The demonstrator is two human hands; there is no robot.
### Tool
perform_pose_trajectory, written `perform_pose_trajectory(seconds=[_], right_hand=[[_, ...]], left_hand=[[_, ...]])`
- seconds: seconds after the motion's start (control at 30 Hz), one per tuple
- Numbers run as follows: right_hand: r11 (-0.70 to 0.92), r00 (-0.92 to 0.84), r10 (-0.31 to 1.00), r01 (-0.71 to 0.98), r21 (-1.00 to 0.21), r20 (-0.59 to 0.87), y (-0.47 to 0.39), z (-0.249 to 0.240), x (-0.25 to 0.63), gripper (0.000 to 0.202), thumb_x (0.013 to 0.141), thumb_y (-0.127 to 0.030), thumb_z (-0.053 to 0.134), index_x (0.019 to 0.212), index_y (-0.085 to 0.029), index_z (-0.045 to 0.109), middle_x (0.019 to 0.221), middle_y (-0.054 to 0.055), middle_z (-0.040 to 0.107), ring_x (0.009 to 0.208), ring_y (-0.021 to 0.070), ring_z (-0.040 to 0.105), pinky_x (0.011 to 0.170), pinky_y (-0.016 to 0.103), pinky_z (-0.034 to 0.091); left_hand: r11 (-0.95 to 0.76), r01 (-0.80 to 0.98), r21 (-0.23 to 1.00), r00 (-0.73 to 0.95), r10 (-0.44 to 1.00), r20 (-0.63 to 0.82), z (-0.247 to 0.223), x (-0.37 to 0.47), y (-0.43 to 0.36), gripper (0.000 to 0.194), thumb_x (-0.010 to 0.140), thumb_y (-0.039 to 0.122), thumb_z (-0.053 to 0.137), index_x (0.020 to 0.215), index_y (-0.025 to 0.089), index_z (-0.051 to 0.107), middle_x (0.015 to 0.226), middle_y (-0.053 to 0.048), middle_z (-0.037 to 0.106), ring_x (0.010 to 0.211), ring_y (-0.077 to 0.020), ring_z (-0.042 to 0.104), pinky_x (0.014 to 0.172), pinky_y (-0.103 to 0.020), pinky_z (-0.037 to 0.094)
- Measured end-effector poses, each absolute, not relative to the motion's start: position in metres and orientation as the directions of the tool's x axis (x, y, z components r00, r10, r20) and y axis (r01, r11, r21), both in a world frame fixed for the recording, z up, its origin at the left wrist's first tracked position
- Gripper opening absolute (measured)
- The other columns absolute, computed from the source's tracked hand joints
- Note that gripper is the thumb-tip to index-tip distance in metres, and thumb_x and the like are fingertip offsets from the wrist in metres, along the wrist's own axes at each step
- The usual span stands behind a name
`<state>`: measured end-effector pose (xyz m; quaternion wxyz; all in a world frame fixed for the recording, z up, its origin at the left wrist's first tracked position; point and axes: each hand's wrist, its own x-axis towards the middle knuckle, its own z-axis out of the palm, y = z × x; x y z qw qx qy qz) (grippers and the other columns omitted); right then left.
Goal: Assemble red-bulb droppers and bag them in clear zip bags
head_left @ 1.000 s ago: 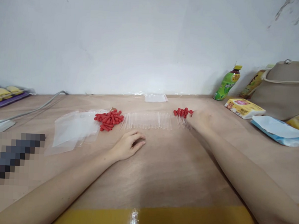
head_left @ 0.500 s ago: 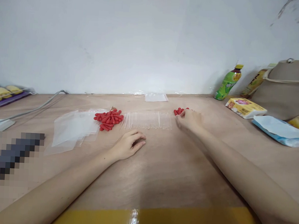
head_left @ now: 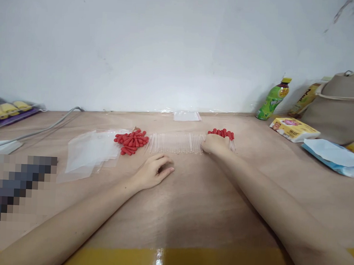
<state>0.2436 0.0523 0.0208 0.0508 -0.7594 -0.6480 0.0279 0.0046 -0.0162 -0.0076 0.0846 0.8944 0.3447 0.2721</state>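
Observation:
A row of thin clear dropper tubes (head_left: 176, 143) lies side by side across the middle of the table. My right hand (head_left: 215, 145) is at the right end of this row, its fingers pinched on a clear dropper tube, mostly hidden behind them. Just beyond that hand lie several red rubber bulbs (head_left: 223, 133), with clear tube ends showing below some of them. My left hand (head_left: 154, 172) rests on the table in front of the row, empty, thumb and curled fingers apart. To the left of the tubes is a loose heap of red rubber bulbs (head_left: 131, 141).
Clear plastic bags (head_left: 89, 153) spread left of the heap, and a small bag (head_left: 187, 116) lies by the wall. On the right stand a green bottle (head_left: 273, 100), a tissue pack (head_left: 295, 129), a blue-white packet (head_left: 336, 156) and a grey bag (head_left: 338, 109). A cable (head_left: 54, 123) runs at left.
My right hand has moved left from the right-hand red bulbs to the end of the tube row, uncovering more of those bulbs. My left hand has stayed in place.

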Motion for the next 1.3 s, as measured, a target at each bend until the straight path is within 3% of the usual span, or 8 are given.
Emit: perform_pose_trajectory(seconds=[0.13, 0.23, 0.4, 0.6, 0.87, 1.0, 1.17, 1.3], right_hand=[[-0.084, 0.093, 0.977, 0.995, -0.055, 0.193, 0.034, 0.021, 0.245, 0.028, 0.079, -0.023, 0.038, 0.083, -0.009, 0.062, 0.079, 0.017, 0.063, 0.08, 0.0281, 0.057, 0.073, 0.039, 0.03], [0.034, -0.045, 0.914, 0.999, 0.035, 0.403, 0.015, 0.013, 0.253, 0.027, 0.083, -0.023, 0.036, 0.088, -0.006, 0.056, 0.075, 0.016, 0.063, 0.075, 0.0262, 0.057, 0.076, 0.038, 0.027], [0.218, -0.176, 0.79, 0.976, 0.001, 0.588, -0.006, -0.012, 0.271, 0.021, 0.087, -0.026, 0.035, 0.085, -0.012, 0.051, 0.07, 0.007, 0.063, 0.063, 0.0188, 0.055, 0.075, 0.033, 0.023], [0.342, -0.239, 0.689, 0.939, -0.017, 0.684, -0.016, -0.022, 0.269, 0.017, 0.087, -0.026, 0.039, 0.079, -0.015, 0.05, 0.068, 0.004, 0.063, 0.061, 0.0159, 0.055, 0.075, 0.032, 0.022], [0.437, -0.279, 0.643, 0.899, -0.043, 0.713, -0.014, -0.028, 0.269, 0.015, 0.086, -0.023, 0.042, 0.076, -0.016, 0.05, 0.065, 0.0, 0.06, 0.06, 0.0132, 0.053, 0.082, 0.033, 0.023], [0.499, -0.284, 0.587, 0.865, -0.062, 0.758, -0.012, -0.032, 0.269, 0.016, 0.087, -0.02, 0.043, 0.097, -0.015, 0.054, 0.074, 0.002, 0.064, 0.067, 0.0143, 0.057, 0.082, 0.034, 0.025], [0.622, -0.34, 0.563, 0.775, -0.114, 0.753, -0.02, -0.028, 0.263, 0.02, 0.088, -0.018, 0.042, 0.101, -0.019, 0.057, 0.08, 0.002, 0.065, 0.071, 0.013, 0.057, 0.081, 0.032, 0.028], [0.696, -0.419, 0.594, 0.695, -0.178, 0.686, -0.034, -0.019, 0.254, 0.015, 0.087, -0.019, 0.043, 0.094, -0.019, 0.057, 0.085, 0.002, 0.066, 0.07, 0.0112, 0.057, 0.082, 0.033, 0.028]], left_hand=[[-0.621, 0.753, 0.218, 0.384, 0.683, 0.621, 0.008, -0.011, -0.001, 0.014, 0.083, 0.028, 0.05, 0.079, 0.016, 0.056, 0.081, -0.005, 0.058, 0.082, -0.0188, 0.053, 0.076, -0.031, 0.043], [-0.334, 0.934, 0.126, 0.162, 0.712, 0.683, 0.026, -0.034, 0.018, 0.015, 0.082, 0.03, 0.049, 0.076, 0.017, 0.054, 0.082, -0.007, 0.058, 0.085, -0.0223, 0.053, 0.076, -0.033, 0.042], [0.081, 0.995, -0.054, -0.048, 0.891, 0.452, 0.044, -0.066, 0.034, 0.025, 0.081, 0.036, 0.045, 0.092, 0.015, 0.053, 0.094, -0.015, 0.06, 0.091, -0.0317, 0.055, 0.07, -0.038, 0.043], [0.192, 0.979, -0.073, -0.174, 0.963, 0.208, 0.043, -0.067, 0.033, 0.035, 0.085, 0.044, 0.036, 0.097, 0.015, 0.051, 0.092, -0.017, 0.064, 0.085, -0.0342, 0.06, 0.063, -0.038, 0.044], [0.144, 0.987, -0.07, -0.116, 0.946, 0.302, 0.043, -0.068, 0.034, 0.032, 0.085, 0.037, 0.041, 0.103, 0.012, 0.052, 0.094, -0.017, 0.061, 0.085, -0.0329, 0.059, 0.064, -0.037, 0.043], [0.016, 0.998, -0.059, 0.014, 0.882, 0.47, 0.043, -0.054, 0.025, 0.03, 0.087, 0.031, 0.039, 0.104, 0.011, 0.056, 0.095, -0.015, 0.056, 0.086, -0.0306, 0.057, 0.066, -0.036, 0.044], [-0.568, 0.784, 0.249, 0.356, 0.741, 0.569, 0.018, -0.005, -0.007, 0.022, 0.088, 0.028, 0.044, 0.088, 0.016, 0.062, 0.086, -0.006, 0.054, 0.082, -0.0182, 0.054, 0.073, -0.03, 0.044], [-0.621, 0.565, 0.543, 0.467, 0.784, 0.41, -0.008, 0.02, -0.027, 0.018, 0.089, 0.028, 0.045, 0.096, 0.019, 0.058, 0.09, -0.003, 0.061, 0.083, -0.0154, 0.057, 0.074, -0.028, 0.045]])
